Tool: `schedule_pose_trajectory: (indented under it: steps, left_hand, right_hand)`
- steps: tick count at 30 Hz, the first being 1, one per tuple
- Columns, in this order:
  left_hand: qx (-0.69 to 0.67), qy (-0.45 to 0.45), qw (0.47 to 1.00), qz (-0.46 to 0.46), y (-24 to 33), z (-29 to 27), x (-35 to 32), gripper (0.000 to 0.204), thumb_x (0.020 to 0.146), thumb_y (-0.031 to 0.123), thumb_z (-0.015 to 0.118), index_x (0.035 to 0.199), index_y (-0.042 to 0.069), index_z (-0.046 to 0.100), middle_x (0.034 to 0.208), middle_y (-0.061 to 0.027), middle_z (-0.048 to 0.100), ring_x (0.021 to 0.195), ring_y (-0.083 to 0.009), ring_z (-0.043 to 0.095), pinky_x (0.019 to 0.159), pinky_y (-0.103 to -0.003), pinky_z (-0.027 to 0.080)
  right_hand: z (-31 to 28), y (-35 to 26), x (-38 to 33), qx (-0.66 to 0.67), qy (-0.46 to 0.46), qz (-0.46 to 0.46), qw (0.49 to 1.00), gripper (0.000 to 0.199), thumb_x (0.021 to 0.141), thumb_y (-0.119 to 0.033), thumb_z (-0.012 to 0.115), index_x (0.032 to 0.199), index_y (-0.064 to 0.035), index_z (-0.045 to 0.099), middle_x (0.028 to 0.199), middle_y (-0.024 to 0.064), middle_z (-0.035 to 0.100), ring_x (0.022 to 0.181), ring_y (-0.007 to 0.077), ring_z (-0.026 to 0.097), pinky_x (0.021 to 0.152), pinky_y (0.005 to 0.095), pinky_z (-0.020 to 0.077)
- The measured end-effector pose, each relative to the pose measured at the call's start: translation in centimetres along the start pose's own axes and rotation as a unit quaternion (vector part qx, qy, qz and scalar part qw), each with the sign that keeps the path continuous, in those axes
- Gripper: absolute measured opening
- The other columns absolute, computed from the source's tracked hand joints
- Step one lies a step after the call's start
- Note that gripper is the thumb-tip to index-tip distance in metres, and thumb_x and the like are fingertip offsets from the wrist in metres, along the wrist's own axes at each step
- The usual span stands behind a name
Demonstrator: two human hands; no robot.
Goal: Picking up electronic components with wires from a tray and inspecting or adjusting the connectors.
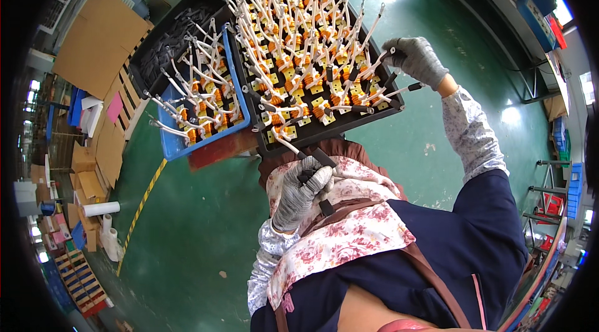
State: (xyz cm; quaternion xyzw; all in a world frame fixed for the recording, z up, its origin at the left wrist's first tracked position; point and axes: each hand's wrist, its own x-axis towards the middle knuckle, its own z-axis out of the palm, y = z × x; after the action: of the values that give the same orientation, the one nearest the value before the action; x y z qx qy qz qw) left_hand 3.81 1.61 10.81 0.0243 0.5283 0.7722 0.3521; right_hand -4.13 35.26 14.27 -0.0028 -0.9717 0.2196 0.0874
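Note:
In front of me a black tray (321, 136) holds several rows of copper-wound coils (321, 109) on yellow plates. White wire leads (293, 20) with metal lug ends stand up from them. Short black sleeves (362, 109) sit on some leads along the near and right edges. My gloved left hand (301, 193) is closed around several loose black sleeves (324, 158), just below the tray's near edge. At the tray's right side, my gloved right hand (419, 62) has its fingertips closed at the end of a white lead; a dark piece shows there, partly hidden by the fingers.
Left of the black tray stands a blue tray (181, 152) with more coils. Behind it, a black bin (146, 63) holds a heap of black sleeves. Cardboard (100, 39) stands at the far left. A yellow-black floor line (140, 210) runs along the green floor.

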Motion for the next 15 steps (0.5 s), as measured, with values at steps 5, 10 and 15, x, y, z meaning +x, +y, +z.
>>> schedule_pose_trajectory:
  steps: [5,10,15]
  left_hand:
    - [-0.024,-0.026,0.999,-0.007,1.1,0.6,0.4,0.011,0.089,0.014,0.057,0.088,0.005,0.061,0.065,0.0031,0.055,0.051,-0.0022,0.044,0.043,-0.017,0.031]
    - [-0.063,-0.042,0.997,0.006,1.2,1.9,0.8,0.015,0.087,0.015,0.061,0.09,0.0,0.062,0.065,-0.0025,0.057,0.05,-0.0064,0.047,0.045,-0.019,0.031]
    - [-0.05,-0.053,0.997,-0.002,1.1,1.4,0.6,0.015,0.088,0.012,0.058,0.092,-0.002,0.061,0.064,-0.0038,0.056,0.049,-0.0063,0.045,0.045,-0.018,0.032]
  right_hand:
    - [-2.1,-7.2,-3.2,0.061,0.105,-0.122,0.985,0.027,0.08,-0.015,0.065,0.104,-0.0035,0.064,0.073,0.0132,0.065,0.064,0.0247,0.064,0.062,0.0339,0.0514]
    - [0.9,-13.1,-6.8,0.325,-0.188,-0.191,0.907,0.027,0.085,-0.015,0.061,0.108,-0.001,0.061,0.098,0.0137,0.064,0.088,0.0212,0.063,0.076,0.0337,0.0501]
    - [0.1,-13.0,-5.7,0.469,-0.226,-0.076,0.85,0.025,0.092,-0.018,0.054,0.11,-0.0009,0.059,0.094,0.0052,0.066,0.079,0.0128,0.063,0.069,0.0263,0.0516]
